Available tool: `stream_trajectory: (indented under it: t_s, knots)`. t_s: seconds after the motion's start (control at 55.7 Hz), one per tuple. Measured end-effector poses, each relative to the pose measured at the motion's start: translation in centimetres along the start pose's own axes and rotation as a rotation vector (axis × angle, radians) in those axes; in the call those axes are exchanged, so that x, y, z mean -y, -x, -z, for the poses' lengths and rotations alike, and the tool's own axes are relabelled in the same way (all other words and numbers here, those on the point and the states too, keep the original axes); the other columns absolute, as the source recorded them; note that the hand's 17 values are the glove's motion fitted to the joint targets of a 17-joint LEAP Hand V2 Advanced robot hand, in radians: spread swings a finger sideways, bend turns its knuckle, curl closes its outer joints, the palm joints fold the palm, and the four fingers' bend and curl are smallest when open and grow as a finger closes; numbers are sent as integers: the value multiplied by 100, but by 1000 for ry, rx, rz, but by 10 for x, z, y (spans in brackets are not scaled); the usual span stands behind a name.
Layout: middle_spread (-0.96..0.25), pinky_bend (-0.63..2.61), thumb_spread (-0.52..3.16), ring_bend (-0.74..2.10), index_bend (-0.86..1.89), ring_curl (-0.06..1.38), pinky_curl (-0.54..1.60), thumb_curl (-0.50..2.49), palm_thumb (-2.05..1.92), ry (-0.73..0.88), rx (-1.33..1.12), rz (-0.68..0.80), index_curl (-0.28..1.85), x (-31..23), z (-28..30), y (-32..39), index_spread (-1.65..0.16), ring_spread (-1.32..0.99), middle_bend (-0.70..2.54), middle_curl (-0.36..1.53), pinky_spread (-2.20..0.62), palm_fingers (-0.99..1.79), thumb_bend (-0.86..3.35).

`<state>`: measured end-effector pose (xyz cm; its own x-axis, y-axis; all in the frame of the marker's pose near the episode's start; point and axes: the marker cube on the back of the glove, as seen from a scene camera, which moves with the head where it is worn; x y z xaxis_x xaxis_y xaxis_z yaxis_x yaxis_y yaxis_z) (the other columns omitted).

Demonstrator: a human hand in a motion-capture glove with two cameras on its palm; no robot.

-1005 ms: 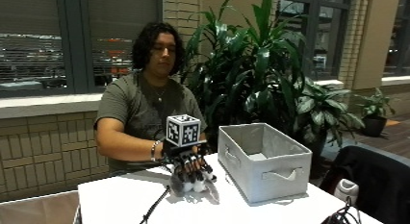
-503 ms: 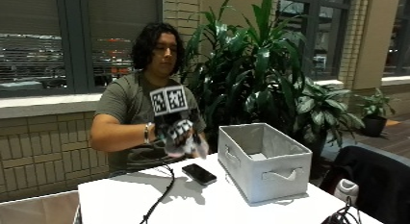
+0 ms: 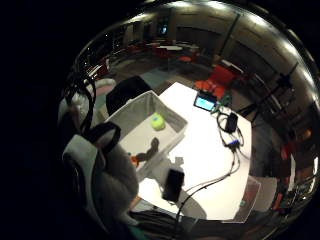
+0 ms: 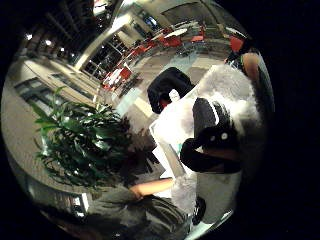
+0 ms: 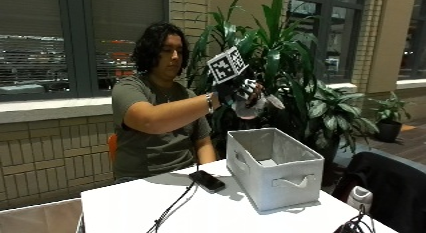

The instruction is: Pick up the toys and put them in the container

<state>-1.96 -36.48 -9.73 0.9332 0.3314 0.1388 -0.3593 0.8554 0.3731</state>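
Observation:
In the outside view my gloved right hand (image 5: 241, 89) is raised at head height, gripping a white and grey plush toy (image 5: 255, 104). It hangs above the near rim of the grey fabric container (image 5: 273, 165) on the white table (image 5: 133, 205). Both palm views show the plush close against the palm: white fur (image 3: 107, 172) in one, white fur with black patches (image 4: 217, 125) in the other. Looking down into the container (image 3: 172, 117), I see a green toy (image 3: 158, 121), a dark toy (image 3: 150, 148) and a small orange piece (image 3: 134, 159) on its floor.
A black phone (image 5: 208, 180) lies on the table beside the container, with a cable (image 5: 170, 208) running past it. A small lit screen (image 3: 205, 102) and a charger with cables (image 3: 231, 122) sit at the far end. A big plant (image 5: 286, 68) stands behind.
The hand rose from the tabletop, where it was down beside the phone, lifting the plush toy. It has since carried the toy sideways to above the container.

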Motion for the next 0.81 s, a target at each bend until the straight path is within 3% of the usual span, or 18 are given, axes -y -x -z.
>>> stream_trajectory:
  t_s: [0.126, 0.197, 0.251, 0.413, 0.592, 0.808]
  knots:
    - [-30, 112, 158, 126, 9, 57, 44, 29, 18, 123, -2, -20, 16, 8, -30, -8, -25, -32, 87, 82, -42, 89, 19]
    - [-27, 112, 149, 111, 20, 56, 47, 23, -4, 165, 41, 3, 21, 0, -33, -20, -27, -32, 56, 74, -35, 24, 6]
    - [-23, 113, 142, 91, 27, 51, 46, 21, -10, 149, 85, 12, 25, -14, -23, -33, -28, -29, 47, 69, -28, 3, -2]
    - [-18, 109, 131, 74, 31, 36, 37, 18, -10, 152, 56, 59, 26, -99, 12, -90, -30, -26, 36, 60, -17, 11, -6]
    - [-15, 102, 126, 73, 34, 35, 34, 16, -8, 75, -54, -109, 31, -189, 39, -160, -33, -24, 33, 57, -11, 18, -6]
    - [-13, 97, 123, 73, 30, 35, 32, 16, -8, 163, -135, -207, 34, -267, 45, -212, -34, -23, 33, 55, -7, 21, -5]
